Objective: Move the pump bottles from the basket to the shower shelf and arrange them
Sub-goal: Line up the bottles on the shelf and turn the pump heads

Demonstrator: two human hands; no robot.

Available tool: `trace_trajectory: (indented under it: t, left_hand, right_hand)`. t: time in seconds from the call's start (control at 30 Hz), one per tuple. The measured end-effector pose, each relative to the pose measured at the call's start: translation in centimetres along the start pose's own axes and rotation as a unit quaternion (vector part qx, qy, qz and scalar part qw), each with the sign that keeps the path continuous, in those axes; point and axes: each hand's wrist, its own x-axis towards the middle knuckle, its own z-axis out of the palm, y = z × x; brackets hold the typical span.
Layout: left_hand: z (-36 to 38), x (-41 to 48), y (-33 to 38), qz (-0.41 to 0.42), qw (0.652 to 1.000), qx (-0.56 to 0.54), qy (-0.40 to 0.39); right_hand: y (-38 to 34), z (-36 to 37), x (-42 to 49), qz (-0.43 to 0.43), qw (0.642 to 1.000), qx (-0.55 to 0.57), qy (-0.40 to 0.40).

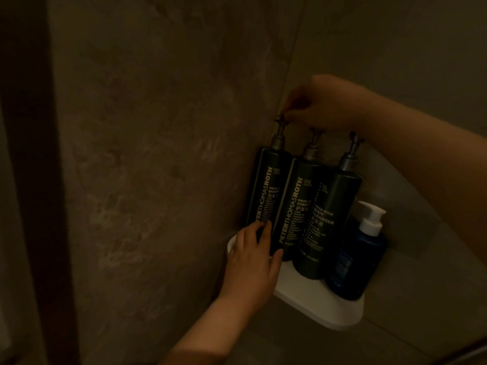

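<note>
Three tall dark pump bottles stand in a row on a white corner shower shelf (313, 301): a shampoo bottle (266, 188) at the left against the wall, a conditioner bottle (297, 206) in the middle, and a body cleanser bottle (326, 222) to the right. My left hand (253, 256) wraps the base of the shampoo bottle, thumb reaching the conditioner bottle. My right hand (326, 104) comes in from the right above the bottles, with its fingertips pinching the shampoo bottle's pump head (359, 121). The basket is out of view.
A shorter blue bottle with a white pump (361, 256) stands at the shelf's right end. Stone-tiled walls meet in the corner behind the bottles. A dark vertical frame runs down the far left. The light is dim.
</note>
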Motion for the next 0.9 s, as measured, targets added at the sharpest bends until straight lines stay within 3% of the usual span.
trace_trajectory:
  t: [0.1, 0.23, 0.33, 0.7, 0.9]
  left_hand:
    - [0.0, -0.2, 0.0, -0.001, 1.000, -0.008, 0.000]
    - [0.0, -0.3, 0.2, 0.002, 1.000, -0.025, 0.004]
    - [0.1, -0.4, 0.5, 0.003, 0.999, -0.036, 0.001]
    - [-0.1, -0.6, 1.3, -0.008, 0.997, -0.074, -0.009]
    - [-0.7, -1.1, 1.4, -0.009, 0.996, -0.091, -0.002]
  right_hand:
    - [0.2, -0.5, -0.5, 0.026, 0.998, 0.050, -0.022]
    - [1.3, -1.5, -1.7, 0.056, 0.997, 0.059, 0.009]
    - [2.0, -2.2, -2.6, 0.071, 0.996, 0.045, -0.033]
    - [1.8, -2.2, -4.0, 0.010, 0.994, 0.013, -0.112]
    - [1.3, -2.1, -3.9, -0.042, 0.992, -0.090, -0.082]
